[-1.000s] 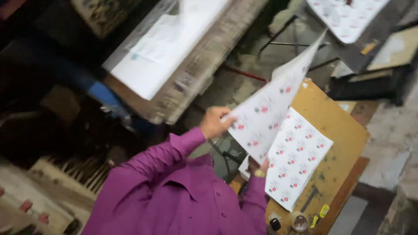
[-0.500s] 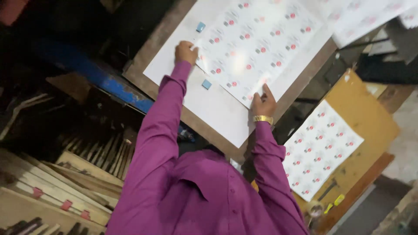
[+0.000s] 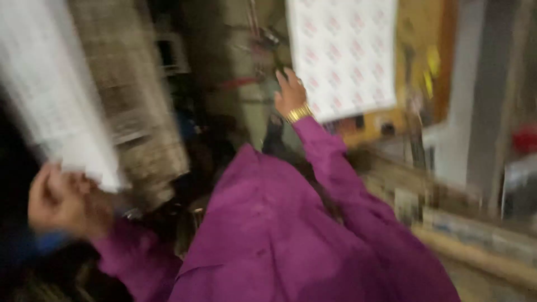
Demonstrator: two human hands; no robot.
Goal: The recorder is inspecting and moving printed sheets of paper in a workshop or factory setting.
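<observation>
Purple sleeves, both yours, fill the lower half of the frame, heavily blurred. Item one: your right hand [image 3: 291, 94], upper centre, gold bracelet at the wrist, fingers extended and loose, touching or just short of the lower left edge of the printed sheet [image 3: 342, 56]; the blur does not let you tell whether it grips. Item two: that sheet, white with rows of small red marks, lying on the yellow board [image 3: 418, 67] at upper right. Item three: your left hand [image 3: 56, 201], lower left, curled closed on the bottom corner of a second white sheet [image 3: 50, 95] that slants up to the upper left corner. Item four: a grey slatted surface [image 3: 126, 100] just right of that sheet. Change noted: half a second ago both hands were spread flat on one printed sheet on the wide surface; now they are well apart, the left carrying paper away, the right over at the yellow board's stack. Judged from this, one sheet has left the wide surface and you have turned toward the stack.
</observation>
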